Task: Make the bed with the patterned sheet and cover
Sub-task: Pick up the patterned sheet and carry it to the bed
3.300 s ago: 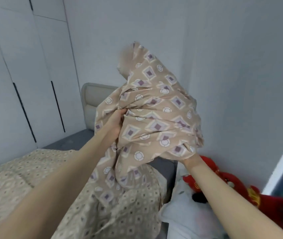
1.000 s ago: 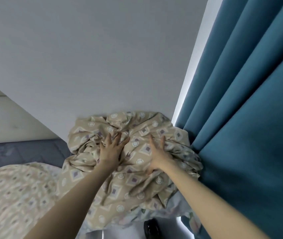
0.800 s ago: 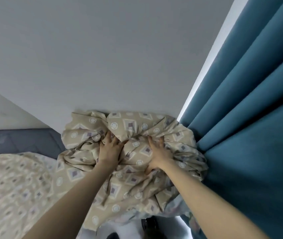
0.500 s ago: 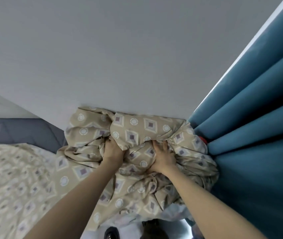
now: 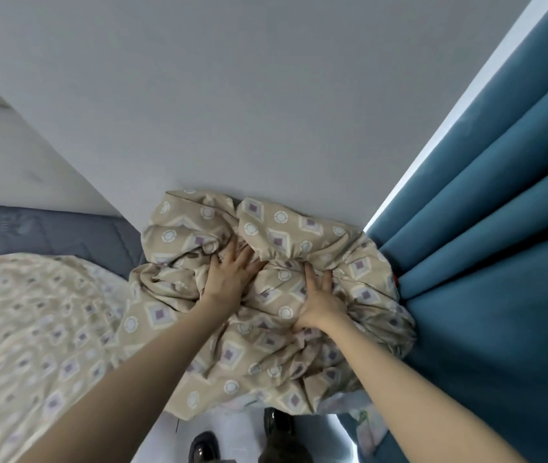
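Patterned cover (image 5: 265,355) lies bunched in a heap, touching the left side of the blue curtain (image 5: 483,262). Left hand (image 5: 232,275) and right hand (image 5: 319,295) press on it side by side, fingers straight and spread.

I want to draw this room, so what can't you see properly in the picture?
- Under the crumpled cover: head view; hidden by the cover itself and by the left hand and right hand pressing on it.
- Red thing: only a sliver shows between the cover and the curtain.
- Dark shiny things, maybe shoes: cut off by the bottom edge.
- Sheet: pattern blurred.
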`<action>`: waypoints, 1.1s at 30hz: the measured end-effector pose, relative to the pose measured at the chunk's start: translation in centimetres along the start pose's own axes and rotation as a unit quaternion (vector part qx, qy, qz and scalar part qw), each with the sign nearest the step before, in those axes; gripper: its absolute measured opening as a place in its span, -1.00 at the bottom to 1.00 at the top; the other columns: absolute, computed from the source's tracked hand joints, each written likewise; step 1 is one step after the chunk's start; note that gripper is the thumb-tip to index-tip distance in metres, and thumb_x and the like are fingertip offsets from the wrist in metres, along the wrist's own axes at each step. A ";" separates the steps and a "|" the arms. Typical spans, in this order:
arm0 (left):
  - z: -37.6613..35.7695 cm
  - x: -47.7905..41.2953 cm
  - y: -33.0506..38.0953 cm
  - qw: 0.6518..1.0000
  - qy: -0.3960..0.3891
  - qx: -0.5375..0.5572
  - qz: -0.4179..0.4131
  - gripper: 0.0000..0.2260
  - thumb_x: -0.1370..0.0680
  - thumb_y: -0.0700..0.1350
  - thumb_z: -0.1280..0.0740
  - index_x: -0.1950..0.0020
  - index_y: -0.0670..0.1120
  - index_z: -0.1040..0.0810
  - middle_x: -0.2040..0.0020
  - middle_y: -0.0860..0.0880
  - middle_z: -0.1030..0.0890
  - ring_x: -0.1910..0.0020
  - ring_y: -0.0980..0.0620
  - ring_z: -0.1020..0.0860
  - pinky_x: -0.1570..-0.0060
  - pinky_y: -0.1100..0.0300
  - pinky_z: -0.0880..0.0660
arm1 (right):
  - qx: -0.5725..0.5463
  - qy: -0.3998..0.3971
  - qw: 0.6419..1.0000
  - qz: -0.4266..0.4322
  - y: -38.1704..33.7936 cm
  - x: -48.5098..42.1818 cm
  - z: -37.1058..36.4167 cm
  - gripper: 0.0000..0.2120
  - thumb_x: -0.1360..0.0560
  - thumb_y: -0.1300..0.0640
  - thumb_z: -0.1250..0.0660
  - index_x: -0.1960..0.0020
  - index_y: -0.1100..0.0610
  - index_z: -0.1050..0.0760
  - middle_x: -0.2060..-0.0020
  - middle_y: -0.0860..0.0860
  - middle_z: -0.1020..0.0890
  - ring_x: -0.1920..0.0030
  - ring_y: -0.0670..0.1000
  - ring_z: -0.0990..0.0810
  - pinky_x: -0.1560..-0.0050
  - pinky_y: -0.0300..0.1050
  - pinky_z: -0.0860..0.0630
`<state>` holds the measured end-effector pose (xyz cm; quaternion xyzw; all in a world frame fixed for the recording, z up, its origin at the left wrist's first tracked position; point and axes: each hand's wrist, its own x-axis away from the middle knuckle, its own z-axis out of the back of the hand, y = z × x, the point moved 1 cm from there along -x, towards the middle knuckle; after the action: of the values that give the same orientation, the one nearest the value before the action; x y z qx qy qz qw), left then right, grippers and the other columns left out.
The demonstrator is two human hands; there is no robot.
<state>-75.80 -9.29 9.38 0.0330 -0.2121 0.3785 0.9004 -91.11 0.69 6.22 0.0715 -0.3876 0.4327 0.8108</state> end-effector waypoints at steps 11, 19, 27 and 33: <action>2.1 6.0 -0.5 0.994 0.094 0.058 -0.022 -0.46 -0.58 -0.01 -0.18 -0.53 0.16 -0.07 -0.56 0.02 -0.05 -0.52 -0.06 -0.04 -0.45 -0.08 -0.02 | 0.020 0.045 0.999 0.014 0.0 5.9 1.6 0.04 -0.38 -0.05 -0.48 -0.55 -0.05 0.21 -0.53 0.12 0.10 -0.49 0.22 -0.12 -0.39 0.13 -0.23; 2.4 8.2 -3.5 0.978 0.117 0.111 0.129 -0.38 -0.51 0.18 -0.29 -0.49 0.26 -0.07 -0.56 0.02 0.16 -0.50 -0.31 0.16 -0.33 -0.40 -0.02 | 0.000 0.162 0.985 0.056 -2.2 7.3 2.0 0.05 -0.35 0.09 -0.50 -0.53 -0.14 0.20 -0.52 0.09 0.24 -0.48 0.36 0.00 -0.33 0.22 -0.36; -0.1 3.6 -6.9 0.971 -0.010 0.204 0.122 0.01 -0.27 0.16 -0.53 -0.51 0.27 0.09 -0.56 0.02 0.11 -0.50 -0.28 0.05 -0.31 -0.32 -0.24 | 0.010 0.028 0.994 0.104 -4.1 2.2 4.2 0.26 -0.16 0.07 -0.64 -0.53 -0.11 0.19 -0.52 0.16 0.16 -0.51 0.22 -0.03 -0.45 0.15 -0.20; -2.4 -1.2 -8.5 0.970 -0.035 0.204 0.123 0.05 -0.21 0.17 -0.56 -0.52 0.20 0.01 -0.55 0.00 0.07 -0.49 -0.32 0.05 -0.35 -0.27 -0.23 | 0.040 -0.039 0.996 0.075 -5.2 -4.0 4.3 0.04 -0.08 -0.02 -0.66 -0.45 0.13 -0.25 -0.38 0.09 -0.34 -0.34 0.11 -0.38 -0.33 -0.10 -0.38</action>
<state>-69.79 -15.58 7.56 0.2033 -0.1644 0.5206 0.8128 -90.90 -7.03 7.58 0.0917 -0.4052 0.5043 0.7570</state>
